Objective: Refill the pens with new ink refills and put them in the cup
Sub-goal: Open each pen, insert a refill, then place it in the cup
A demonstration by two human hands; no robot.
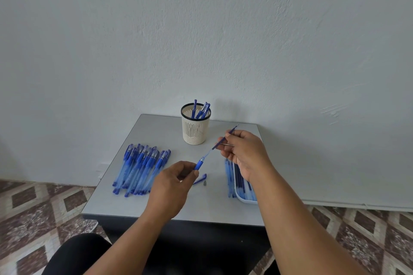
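While the table [156, 203] carries a pile of pens [140, 169] at the left and a tray [243, 199] of refills at the right, the cup [196, 128] at the back is seen to hold several pens. A pen barrel [199, 165] is gripped by the curled fingers of the left hand [172, 187]. A refill [220, 143], partly inside the barrel, is pinched by the right hand [243, 152]. A cap [200, 179] and a small tip [205, 183] lie beneath. The thin refill could be bent if pushed off-line; the loose tip could be knocked away.
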